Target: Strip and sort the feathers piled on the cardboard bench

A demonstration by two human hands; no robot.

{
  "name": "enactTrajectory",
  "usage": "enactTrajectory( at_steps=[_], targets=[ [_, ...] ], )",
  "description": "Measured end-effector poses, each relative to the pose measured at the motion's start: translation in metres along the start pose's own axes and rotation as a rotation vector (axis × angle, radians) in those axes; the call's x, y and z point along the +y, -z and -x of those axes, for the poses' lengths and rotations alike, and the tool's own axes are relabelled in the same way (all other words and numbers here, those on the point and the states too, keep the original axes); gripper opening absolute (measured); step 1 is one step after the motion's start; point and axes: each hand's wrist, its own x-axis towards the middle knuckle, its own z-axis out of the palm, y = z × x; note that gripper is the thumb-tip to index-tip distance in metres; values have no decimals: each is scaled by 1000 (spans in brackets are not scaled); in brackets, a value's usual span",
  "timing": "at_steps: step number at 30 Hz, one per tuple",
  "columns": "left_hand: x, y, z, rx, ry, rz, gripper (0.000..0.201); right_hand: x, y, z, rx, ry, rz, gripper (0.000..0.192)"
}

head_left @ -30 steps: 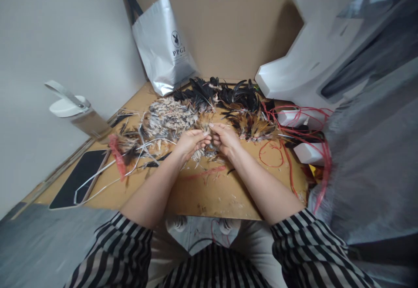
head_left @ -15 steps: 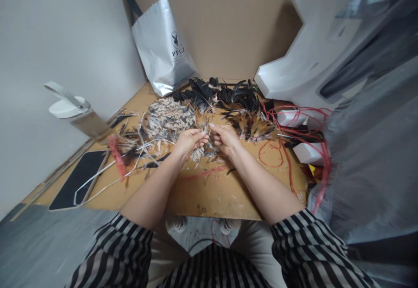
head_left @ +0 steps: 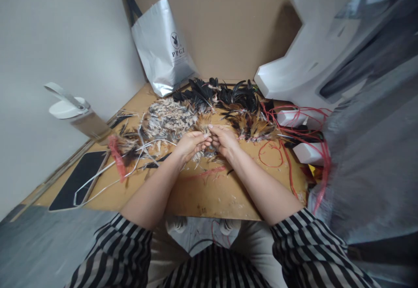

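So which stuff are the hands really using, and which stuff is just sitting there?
In use:
left hand and right hand, pinching a small feather bunch
feather piles right behind them

Just lying about:
silver bag
white-lidded bottle
black phone
red strings
white foam block

Left hand (head_left: 190, 143) and right hand (head_left: 224, 140) meet over a small feather bunch (head_left: 206, 127), but fingers cover most of it, so exact grip & what's pinched can't be told. Bottle (head_left: 78, 116) base hidden behind table edge stuff; dark flat slab (head_left: 78, 177) too plain to tell if phone or tablet. Grey blurred mass (head_left: 369, 161) on the right is smeared and cut off by frame edge; white foam block (head_left: 303, 61) also runs off the top.
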Motion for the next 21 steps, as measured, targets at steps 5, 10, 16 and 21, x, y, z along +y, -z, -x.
enactTrajectory(
  at_steps=[5, 10, 16, 21],
  targets=[
    [-1, 0, 0, 2, -6, -7, 15, 0, -2, 1, 14, 1, 15, 35],
    [2, 4, -2, 84, -49, 0, 13, -12, 15, -8, 142, 192, 228, 30],
    [2, 8, -6, 140, -62, 37, 12, -28, 48, -20, 53, 250, 679, 23],
    [2, 9, -7, 129, -64, 36, 12, -27, 56, -23, -59, 204, 820, 19]
  ],
)
